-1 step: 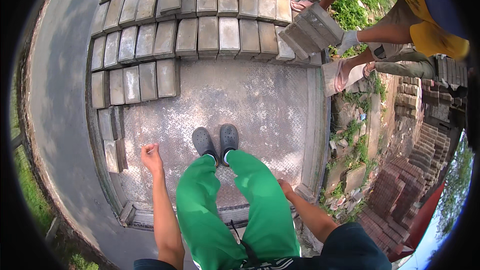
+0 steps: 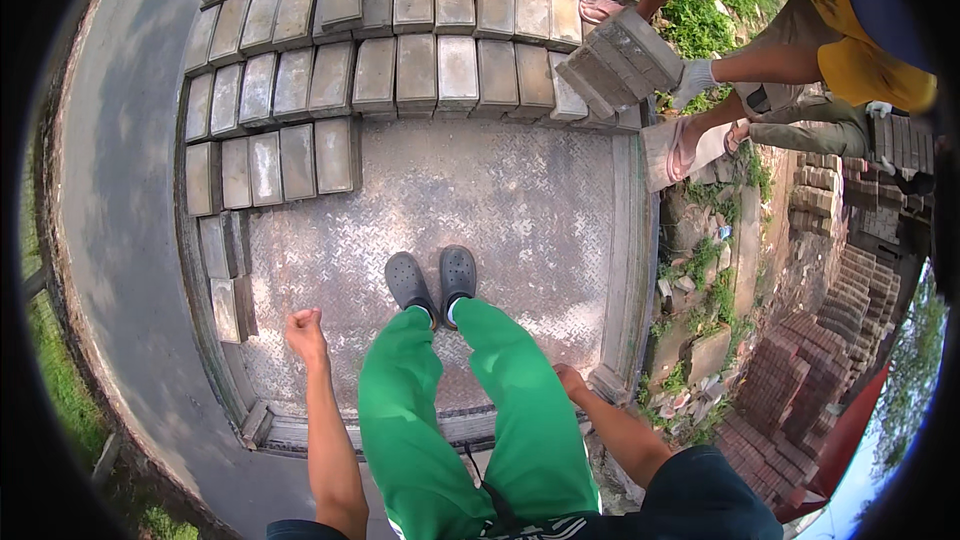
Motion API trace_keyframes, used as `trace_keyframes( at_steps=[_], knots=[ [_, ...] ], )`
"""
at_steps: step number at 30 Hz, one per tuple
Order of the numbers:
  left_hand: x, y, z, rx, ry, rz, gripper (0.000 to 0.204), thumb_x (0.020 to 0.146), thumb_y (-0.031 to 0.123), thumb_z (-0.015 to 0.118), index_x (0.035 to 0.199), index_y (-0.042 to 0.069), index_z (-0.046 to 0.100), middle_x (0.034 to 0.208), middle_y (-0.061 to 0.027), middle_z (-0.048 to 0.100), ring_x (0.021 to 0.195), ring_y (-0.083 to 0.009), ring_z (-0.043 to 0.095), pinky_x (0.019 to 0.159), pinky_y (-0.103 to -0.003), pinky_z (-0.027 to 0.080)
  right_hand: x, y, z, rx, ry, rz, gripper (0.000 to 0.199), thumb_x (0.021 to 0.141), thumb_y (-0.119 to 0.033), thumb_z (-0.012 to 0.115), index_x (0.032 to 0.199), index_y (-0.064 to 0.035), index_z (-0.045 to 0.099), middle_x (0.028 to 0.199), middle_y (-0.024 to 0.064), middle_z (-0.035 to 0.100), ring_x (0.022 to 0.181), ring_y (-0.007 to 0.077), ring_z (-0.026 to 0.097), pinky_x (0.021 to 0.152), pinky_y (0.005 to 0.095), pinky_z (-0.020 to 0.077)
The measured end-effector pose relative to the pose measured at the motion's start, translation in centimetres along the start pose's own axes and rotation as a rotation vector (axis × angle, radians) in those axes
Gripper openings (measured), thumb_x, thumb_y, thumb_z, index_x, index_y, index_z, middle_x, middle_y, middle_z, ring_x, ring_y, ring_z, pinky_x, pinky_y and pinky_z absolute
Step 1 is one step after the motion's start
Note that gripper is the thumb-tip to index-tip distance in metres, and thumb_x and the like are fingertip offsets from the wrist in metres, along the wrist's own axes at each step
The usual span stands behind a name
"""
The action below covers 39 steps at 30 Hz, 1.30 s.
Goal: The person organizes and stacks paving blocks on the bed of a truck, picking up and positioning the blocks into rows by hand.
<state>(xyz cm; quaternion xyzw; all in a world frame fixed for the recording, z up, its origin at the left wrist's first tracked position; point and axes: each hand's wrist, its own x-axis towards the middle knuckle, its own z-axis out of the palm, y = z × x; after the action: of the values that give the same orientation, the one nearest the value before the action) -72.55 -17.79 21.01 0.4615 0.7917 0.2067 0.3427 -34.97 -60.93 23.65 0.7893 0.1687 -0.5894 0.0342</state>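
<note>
My left hand hangs over the truck bed's patterned metal floor, fingers curled in and nothing visible in them. Nearest to it is a grey paving block standing at the bed's left edge. My right hand is beside my right knee, its fingers mostly hidden by the green trouser leg. Ahead, rows of grey concrete paving blocks stand packed together. At the upper right, a co-worker's gloved hands are at a small stack of grey blocks.
My dark clogs stand on the metal floor. A raised rim bounds the bed on the right. Beyond it lie rubble, weeds and stacked reddish blocks. Another person's gloved hand is by more grey blocks. A paved road runs along the left.
My left hand has shifted slightly down and right. The far co-worker's gloved hand now shows above the grey blocks at the right. Little else differs.
</note>
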Motion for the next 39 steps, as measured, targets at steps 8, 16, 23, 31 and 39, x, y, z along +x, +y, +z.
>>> trace_keyframes(
  at_steps=[8, 16, 23, 31, 39],
  knots=[
    [-14.4, -8.6, -16.2, 0.693, -0.340, -0.442, 0.050, 0.065, 0.040, 0.089, 0.073, -0.004, 0.066, 0.076, -0.0203, 0.068, 0.066, -0.0331, 0.062, 0.073, -0.045, 0.051, -9.9, 3.7, -0.9, -0.054, 0.024, 0.174, 0.043, 0.086, -0.049, 0.055, 0.099, -0.0130, 0.074, 0.103, 0.0171, 0.070, 0.098, 0.0390, 0.066, 0.087, 0.0451, 0.0518],
    [-9.5, -0.6, -7.2, 0.586, -0.368, -0.084, 0.073, 0.094, 0.059, 0.048, 0.058, -0.003, 0.063, 0.052, -0.0161, 0.057, 0.052, -0.0292, 0.057, 0.059, -0.046, 0.045, -2.6, -0.3, -13.4, 0.299, 0.557, 0.356, 0.044, 0.091, -0.046, 0.056, 0.084, -0.0080, 0.077, 0.085, 0.0210, 0.071, 0.090, 0.0372, 0.068, 0.085, 0.0441, 0.0511],
    [-3.0, 18.9, 18.1, 0.261, -0.580, 0.155, 0.035, 0.097, 0.032, 0.051, 0.102, -0.002, 0.060, 0.083, -0.0115, 0.064, 0.069, -0.0184, 0.064, 0.061, -0.033, 0.051, 15.6, -7.4, -37.5, 0.826, 0.659, -0.012, 0.037, 0.097, -0.038, 0.055, 0.096, -0.0024, 0.064, 0.087, 0.0082, 0.067, 0.076, 0.0171, 0.063, 0.064, 0.0329, 0.0482],
    [-9.8, 45.9, 49.0, -0.084, -0.718, 0.299, 0.067, 0.087, 0.050, 0.066, 0.124, -0.006, 0.060, 0.119, -0.0189, 0.065, 0.112, -0.0261, 0.061, 0.096, -0.035, 0.046, 21.9, -18.6, -58.5, 1.116, 0.638, -0.125, 0.072, 0.094, -0.059, 0.049, 0.133, 0.0019, 0.048, 0.127, 0.0161, 0.057, 0.107, 0.0266, 0.058, 0.083, 0.0427, 0.0529],
    [-9.0, 59.2, 65.0, 0.222, -1.109, 0.301, 0.114, 0.078, 0.070, 0.064, 0.154, 0.002, 0.013, 0.156, -0.0208, 0.026, 0.139, -0.0414, 0.031, 0.116, -0.047, 0.027, 26.7, -21.9, -63.6, 1.037, 0.488, -0.177, 0.089, 0.085, -0.053, 0.070, 0.139, 0.0116, 0.040, 0.145, 0.0208, 0.044, 0.132, 0.0294, 0.045, 0.107, 0.0407, 0.0377]
  ],
)
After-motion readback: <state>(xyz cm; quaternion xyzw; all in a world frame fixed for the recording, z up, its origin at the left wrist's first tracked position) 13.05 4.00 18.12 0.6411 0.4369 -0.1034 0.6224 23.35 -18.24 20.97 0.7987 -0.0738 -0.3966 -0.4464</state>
